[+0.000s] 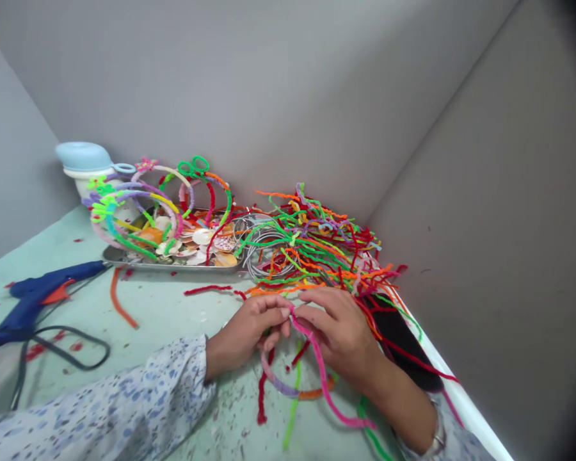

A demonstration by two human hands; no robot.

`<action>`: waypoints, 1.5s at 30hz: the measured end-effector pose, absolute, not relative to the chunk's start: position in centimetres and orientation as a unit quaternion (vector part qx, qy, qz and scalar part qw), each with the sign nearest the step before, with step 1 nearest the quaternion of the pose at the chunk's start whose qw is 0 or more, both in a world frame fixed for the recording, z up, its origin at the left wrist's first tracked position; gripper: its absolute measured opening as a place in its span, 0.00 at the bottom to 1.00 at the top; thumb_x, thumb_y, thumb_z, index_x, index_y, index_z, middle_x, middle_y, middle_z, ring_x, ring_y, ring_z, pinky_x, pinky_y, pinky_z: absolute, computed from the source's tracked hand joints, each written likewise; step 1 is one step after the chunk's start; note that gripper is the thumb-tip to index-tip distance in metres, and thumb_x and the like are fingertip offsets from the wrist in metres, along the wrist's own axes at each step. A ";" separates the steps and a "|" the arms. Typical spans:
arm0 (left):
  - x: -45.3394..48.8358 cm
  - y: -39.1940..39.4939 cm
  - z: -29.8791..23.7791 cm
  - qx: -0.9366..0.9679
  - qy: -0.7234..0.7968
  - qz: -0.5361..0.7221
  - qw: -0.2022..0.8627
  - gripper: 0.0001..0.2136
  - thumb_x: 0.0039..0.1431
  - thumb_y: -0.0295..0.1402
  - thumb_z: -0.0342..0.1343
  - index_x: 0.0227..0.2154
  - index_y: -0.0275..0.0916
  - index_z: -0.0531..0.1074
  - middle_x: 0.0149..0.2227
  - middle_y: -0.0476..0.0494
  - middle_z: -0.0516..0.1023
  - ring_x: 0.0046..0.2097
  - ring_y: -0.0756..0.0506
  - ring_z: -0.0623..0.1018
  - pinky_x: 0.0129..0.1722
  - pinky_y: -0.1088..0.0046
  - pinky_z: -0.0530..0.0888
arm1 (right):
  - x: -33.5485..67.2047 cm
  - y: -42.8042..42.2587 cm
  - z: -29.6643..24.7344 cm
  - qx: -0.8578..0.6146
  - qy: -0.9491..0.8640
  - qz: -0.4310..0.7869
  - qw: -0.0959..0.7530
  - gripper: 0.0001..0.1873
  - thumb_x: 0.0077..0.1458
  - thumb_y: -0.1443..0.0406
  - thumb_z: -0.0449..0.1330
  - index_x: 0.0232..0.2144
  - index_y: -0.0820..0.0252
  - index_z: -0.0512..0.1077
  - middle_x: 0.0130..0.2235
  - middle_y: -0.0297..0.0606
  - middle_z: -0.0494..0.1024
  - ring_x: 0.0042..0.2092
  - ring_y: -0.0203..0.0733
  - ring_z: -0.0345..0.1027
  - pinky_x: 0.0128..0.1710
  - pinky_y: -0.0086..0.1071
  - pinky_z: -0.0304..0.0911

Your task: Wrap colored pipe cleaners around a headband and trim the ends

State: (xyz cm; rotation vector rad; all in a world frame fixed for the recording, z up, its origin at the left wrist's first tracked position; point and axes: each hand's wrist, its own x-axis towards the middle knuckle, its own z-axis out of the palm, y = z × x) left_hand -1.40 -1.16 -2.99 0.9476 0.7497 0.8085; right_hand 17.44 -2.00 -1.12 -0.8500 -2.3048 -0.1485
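Observation:
Both of my hands meet over the table, fingertips close together. My left hand is closed in a pinch on a headband hoop wrapped in pale pink, lilac and orange pipe cleaner. A bright pink pipe cleaner starts at the left fingertips, and its loose end curves down to the right. The fingers of my right hand are curled around this pink strand near its upper end. The hoop's upper part is hidden by the hands. Below them lie a dark red piece and a lime green pipe cleaner.
At the back stands a metal tray of shells, with several finished headbands over it. Beside it are a pile of pipe cleaners and grey wire hoops. A blue glue gun with its cord and a blue-lidded bottle occupy the left.

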 end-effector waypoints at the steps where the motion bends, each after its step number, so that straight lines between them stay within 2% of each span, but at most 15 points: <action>1: -1.4 -1.1 -3.1 0.433 0.341 0.367 0.749 0.07 0.55 0.35 0.56 0.30 0.35 0.69 0.22 0.52 0.72 0.13 0.59 0.61 0.11 0.85 0.52 | 17.4 -2.1 -1.2 -0.322 -0.885 -0.059 0.330 0.12 0.58 0.70 0.57 0.44 0.55 0.73 0.44 0.43 0.76 0.47 0.47 0.67 0.45 0.43 0.64; 6: -1.4 -1.2 -3.4 0.432 0.329 0.357 0.760 0.08 0.56 0.35 0.55 0.32 0.36 0.68 0.21 0.52 0.72 0.13 0.58 0.65 0.11 0.86 0.56 | 17.2 -2.2 -1.6 -0.304 -0.896 -0.052 0.320 0.13 0.58 0.72 0.56 0.45 0.58 0.71 0.45 0.44 0.77 0.48 0.47 0.68 0.47 0.44 0.63; 9: -1.4 -1.2 -3.5 0.433 0.321 0.351 0.765 0.08 0.57 0.36 0.56 0.32 0.35 0.69 0.21 0.51 0.73 0.13 0.58 0.65 0.11 0.86 0.58 | 17.3 -2.1 -2.1 -0.297 -0.889 -0.051 0.344 0.12 0.57 0.72 0.56 0.43 0.59 0.71 0.43 0.43 0.78 0.46 0.47 0.69 0.46 0.44 0.64; 14: -1.2 -1.2 -3.5 0.412 0.334 0.347 0.774 0.12 0.55 0.38 0.57 0.38 0.36 0.69 0.21 0.52 0.73 0.13 0.57 0.66 0.10 0.86 0.58 | 17.4 -1.8 -3.0 -0.322 -0.865 -0.019 0.383 0.10 0.56 0.71 0.55 0.40 0.57 0.71 0.40 0.41 0.78 0.43 0.46 0.70 0.44 0.44 0.64; 19: -1.1 -1.2 -3.6 0.437 0.359 0.336 0.753 0.11 0.56 0.40 0.57 0.32 0.36 0.68 0.18 0.54 0.71 0.11 0.58 0.64 0.09 0.86 0.55 | 17.3 -1.8 -3.6 -0.352 -0.847 0.013 0.398 0.08 0.57 0.71 0.54 0.38 0.58 0.70 0.37 0.42 0.77 0.40 0.46 0.69 0.41 0.43 0.63; 34: -0.9 -1.6 -3.4 0.470 0.386 0.343 0.716 0.12 0.55 0.42 0.56 0.34 0.37 0.67 0.17 0.56 0.70 0.11 0.58 0.62 0.09 0.86 0.58 | 16.7 -2.0 -3.5 -0.396 -0.817 0.057 0.416 0.05 0.60 0.70 0.53 0.37 0.57 0.68 0.35 0.40 0.75 0.38 0.45 0.66 0.40 0.40 0.61; 39: -1.0 -1.6 -3.5 0.480 0.386 0.334 0.714 0.12 0.56 0.42 0.56 0.33 0.37 0.67 0.17 0.56 0.69 0.11 0.58 0.61 0.09 0.86 0.58 | 16.6 -2.4 -3.1 -0.417 -0.815 0.044 0.400 0.06 0.60 0.69 0.53 0.32 0.57 0.68 0.33 0.39 0.73 0.38 0.44 0.66 0.40 0.39 0.61; 45: -1.0 -1.7 -3.6 0.487 0.391 0.330 0.708 0.11 0.56 0.42 0.55 0.33 0.38 0.67 0.18 0.57 0.69 0.11 0.57 0.61 0.08 0.86 0.59 | 16.2 -2.5 -2.2 -0.439 -0.790 0.150 0.401 0.08 0.60 0.68 0.52 0.28 0.56 0.67 0.28 0.34 0.70 0.32 0.40 0.64 0.33 0.33 0.60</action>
